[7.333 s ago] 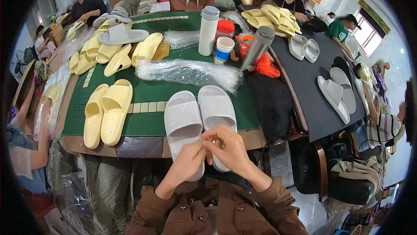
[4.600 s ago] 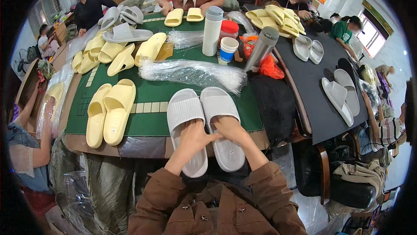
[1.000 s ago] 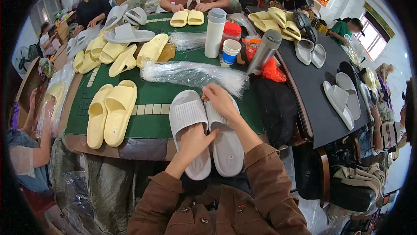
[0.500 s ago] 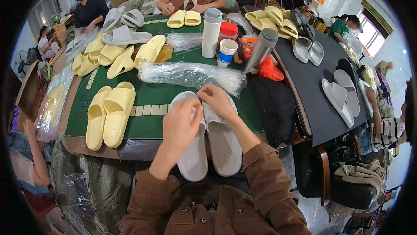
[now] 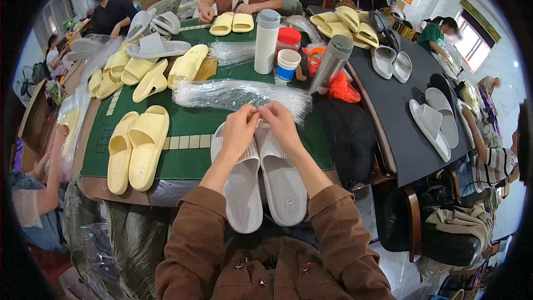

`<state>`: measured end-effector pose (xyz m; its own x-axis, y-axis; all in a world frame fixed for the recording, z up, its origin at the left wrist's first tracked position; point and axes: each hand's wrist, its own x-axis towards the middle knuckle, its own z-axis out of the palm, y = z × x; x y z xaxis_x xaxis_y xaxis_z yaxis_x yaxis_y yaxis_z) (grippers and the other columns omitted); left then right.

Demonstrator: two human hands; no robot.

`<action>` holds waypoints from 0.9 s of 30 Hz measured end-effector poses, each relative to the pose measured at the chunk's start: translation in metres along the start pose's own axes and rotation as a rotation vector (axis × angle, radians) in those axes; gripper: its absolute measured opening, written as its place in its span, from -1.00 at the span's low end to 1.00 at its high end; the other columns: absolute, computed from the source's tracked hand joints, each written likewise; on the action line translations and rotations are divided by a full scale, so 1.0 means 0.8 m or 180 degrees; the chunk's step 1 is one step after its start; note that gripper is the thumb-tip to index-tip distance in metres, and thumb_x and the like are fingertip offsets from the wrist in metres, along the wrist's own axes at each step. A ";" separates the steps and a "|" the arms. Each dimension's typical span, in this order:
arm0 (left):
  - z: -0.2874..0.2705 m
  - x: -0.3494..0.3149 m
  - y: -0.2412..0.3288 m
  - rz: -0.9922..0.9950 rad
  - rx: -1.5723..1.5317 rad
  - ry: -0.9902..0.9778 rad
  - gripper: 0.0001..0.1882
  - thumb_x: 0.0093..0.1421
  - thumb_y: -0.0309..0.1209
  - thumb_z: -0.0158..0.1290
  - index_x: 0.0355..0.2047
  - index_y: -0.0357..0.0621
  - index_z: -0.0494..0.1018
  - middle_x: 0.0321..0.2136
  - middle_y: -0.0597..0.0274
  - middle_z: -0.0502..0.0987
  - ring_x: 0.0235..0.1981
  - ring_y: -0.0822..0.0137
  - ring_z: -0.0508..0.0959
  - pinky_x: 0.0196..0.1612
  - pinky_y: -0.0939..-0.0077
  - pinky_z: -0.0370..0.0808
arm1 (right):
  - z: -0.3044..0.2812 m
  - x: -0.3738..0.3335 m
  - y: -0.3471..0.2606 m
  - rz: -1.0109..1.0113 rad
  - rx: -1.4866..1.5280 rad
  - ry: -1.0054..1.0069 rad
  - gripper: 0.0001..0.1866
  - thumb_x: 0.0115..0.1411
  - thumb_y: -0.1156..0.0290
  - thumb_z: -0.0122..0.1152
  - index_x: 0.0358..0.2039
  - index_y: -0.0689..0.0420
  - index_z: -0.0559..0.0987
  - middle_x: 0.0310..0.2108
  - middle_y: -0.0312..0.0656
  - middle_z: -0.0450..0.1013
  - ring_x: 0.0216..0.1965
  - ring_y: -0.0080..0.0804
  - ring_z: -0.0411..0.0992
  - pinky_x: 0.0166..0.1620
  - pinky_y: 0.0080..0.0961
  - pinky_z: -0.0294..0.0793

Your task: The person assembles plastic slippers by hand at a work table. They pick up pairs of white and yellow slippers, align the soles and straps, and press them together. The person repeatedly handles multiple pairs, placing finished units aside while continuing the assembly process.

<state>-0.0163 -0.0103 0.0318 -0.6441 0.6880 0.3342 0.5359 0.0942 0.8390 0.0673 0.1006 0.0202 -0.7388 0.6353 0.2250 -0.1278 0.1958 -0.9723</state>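
Observation:
A pair of grey slide slippers (image 5: 284, 194) stands side by side at the table's near edge, heels toward me. Over their toe ends my left hand (image 5: 237, 130) and my right hand (image 5: 281, 127) meet, fingertips pinched together between the two straps. What they grip is too small to make out. Just beyond my fingers lies a bundle of thin clear plastic strips (image 5: 233, 94). To the left, a pale yellow pair of slides (image 5: 149, 153) rests on the green mat (image 5: 189, 165).
A white bottle (image 5: 266, 44), paper cup (image 5: 287, 66), red-lidded jar (image 5: 288, 38) and grey flask (image 5: 332, 62) stand beyond the bundle. More yellow slides (image 5: 187, 68) and grey slides (image 5: 158, 46) lie at the left. A black-topped table (image 5: 388, 117) adjoins on the right; co-workers sit around.
My left hand has moved up and right to join my right hand, which has shifted slightly. The grey slippers remain in nearly the same place.

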 end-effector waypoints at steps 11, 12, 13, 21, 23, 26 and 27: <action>-0.014 -0.006 0.000 0.0211 0.0761 0.0214 -0.86 0.21 -0.38 0.04 -0.32 -0.19 0.51 -0.57 0.01 0.56 -0.52 0.01 0.57 -0.44 0.25 0.44 | -0.001 -0.003 0.002 0.0010 -0.0100 -0.0257 -0.79 0.24 0.30 0.19 -0.37 0.20 0.52 -0.47 -0.37 0.42 -0.42 -0.68 0.32 -0.33 -0.67 0.34; -0.012 -0.008 -0.003 0.0277 0.0823 0.0258 -0.85 0.21 -0.39 0.05 -0.30 -0.21 0.52 -0.58 0.02 0.56 -0.55 0.05 0.58 -0.45 0.31 0.44 | -0.001 -0.003 0.005 -0.0025 -0.0023 -0.0280 -0.79 0.23 0.30 0.19 -0.36 0.20 0.52 -0.47 -0.37 0.42 -0.42 -0.68 0.32 -0.33 -0.67 0.34; -0.012 -0.007 -0.006 0.0254 0.0709 0.0288 -0.85 0.21 -0.41 0.04 -0.29 -0.22 0.51 -0.54 0.01 0.57 -0.51 0.03 0.58 -0.42 0.30 0.45 | 0.000 -0.004 0.005 -0.0060 0.0048 -0.0315 -0.80 0.23 0.31 0.19 -0.36 0.20 0.52 -0.48 -0.37 0.42 -0.42 -0.68 0.32 -0.33 -0.67 0.34; 0.002 -0.019 -0.005 0.0782 0.0674 0.0511 -0.84 0.23 -0.45 0.00 -0.23 -0.24 0.51 -0.29 -0.03 0.56 -0.27 -0.03 0.57 -0.24 0.22 0.48 | -0.007 -0.002 0.008 0.0161 -0.0185 -0.0269 -0.82 0.20 0.34 0.19 -0.34 0.21 0.52 -0.48 -0.37 0.43 -0.43 -0.67 0.34 -0.35 -0.66 0.34; -0.001 -0.020 -0.007 0.0710 0.0669 0.0504 -0.86 0.22 -0.45 0.02 -0.25 -0.23 0.50 -0.30 0.01 0.56 -0.31 -0.03 0.57 -0.28 0.23 0.48 | -0.003 -0.004 0.004 0.0142 -0.0197 -0.0344 -0.82 0.20 0.35 0.19 -0.34 0.21 0.52 -0.46 -0.36 0.44 -0.43 -0.66 0.34 -0.35 -0.66 0.35; 0.000 -0.020 -0.010 0.0763 0.0651 0.0615 -0.91 0.20 -0.47 0.02 -0.31 -0.22 0.48 -0.36 0.03 0.55 -0.37 -0.01 0.56 -0.33 0.23 0.46 | -0.002 -0.006 0.000 0.0087 -0.0149 -0.0326 -0.81 0.20 0.33 0.20 -0.35 0.22 0.52 -0.46 -0.34 0.45 -0.43 -0.66 0.35 -0.34 -0.66 0.35; 0.003 -0.019 -0.011 0.0776 0.0645 0.0682 -0.93 0.19 -0.48 0.02 -0.34 -0.20 0.47 -0.39 0.04 0.54 -0.41 0.00 0.55 -0.36 0.22 0.45 | 0.000 -0.006 0.000 0.0001 -0.0110 -0.0226 -0.81 0.21 0.34 0.19 -0.35 0.22 0.51 -0.46 -0.34 0.45 -0.43 -0.66 0.35 -0.34 -0.66 0.35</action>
<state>-0.0101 -0.0200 0.0188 -0.5725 0.5437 0.6137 0.7707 0.1016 0.6290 0.0708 0.0977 0.0189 -0.7840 0.5810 0.2185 -0.1055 0.2221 -0.9693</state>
